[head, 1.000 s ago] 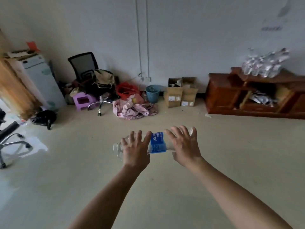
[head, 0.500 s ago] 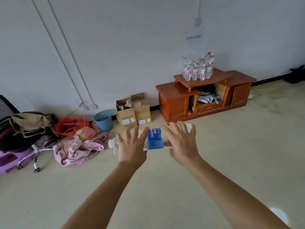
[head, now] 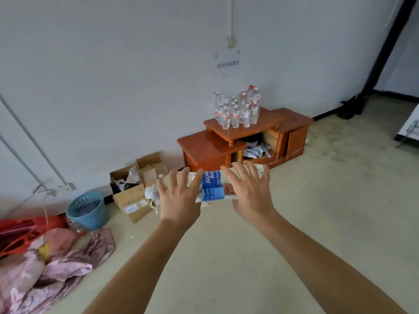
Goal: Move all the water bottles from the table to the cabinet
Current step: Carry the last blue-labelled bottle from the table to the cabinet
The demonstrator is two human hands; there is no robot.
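Observation:
A clear water bottle with a blue label lies sideways in mid-air in front of me, its white cap pointing left. My left hand holds its neck end from above and my right hand holds its base end, fingers spread over the top. Beyond the hands, a low brown wooden cabinet stands against the white wall. On its raised top shelf stand several water bottles with red-and-white labels.
Two open cardboard boxes sit on the floor left of the cabinet, then a blue plastic basket. A pink cloth heap and red plastic items lie at the lower left. Beige floor stretches between me and the cabinet.
The view has swung right and moved closer, so the cabinet now sits larger and nearer the centre. Both hands keep the same hold on the sideways bottle.

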